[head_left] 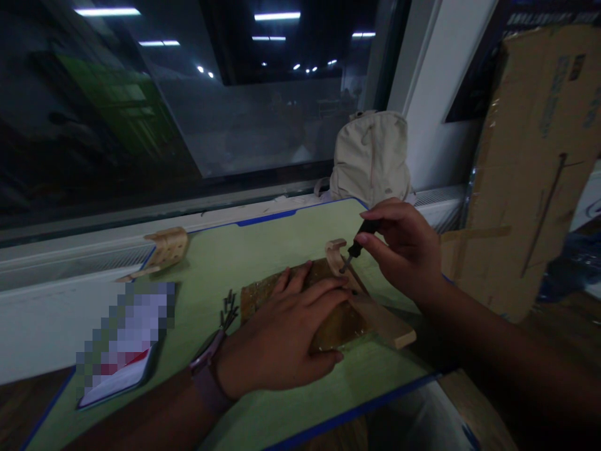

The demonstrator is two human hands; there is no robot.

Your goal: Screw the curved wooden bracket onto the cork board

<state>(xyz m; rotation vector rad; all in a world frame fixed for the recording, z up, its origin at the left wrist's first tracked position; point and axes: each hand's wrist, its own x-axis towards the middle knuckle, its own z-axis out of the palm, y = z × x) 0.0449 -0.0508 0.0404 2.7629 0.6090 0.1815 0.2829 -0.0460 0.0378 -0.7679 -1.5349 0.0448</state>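
My right hand (pixel 406 250) grips the black handle of a screwdriver (pixel 357 247) between thumb and fingers. The screwdriver's shaft slants down to the left, its tip at a light wooden piece (pixel 389 322) with a hooked, curved end. That piece lies along the right side of a brown panel (pixel 340 329) that looks wrapped in clear film. Fingers spread, my left hand (pixel 282 335) lies flat over the panel, fingertips reaching towards the wooden piece. Several screws (pixel 229 310) lie in a small heap left of the panel.
The pale green table (pixel 206 269) has a blue edge. A blurred-out phone or tablet (pixel 126 344) lies at the left, with a curved wooden part with holes (pixel 171 247) behind it. A beige backpack (pixel 370 156) stands by the window, and a large cardboard sheet (pixel 530 175) leans at the right.
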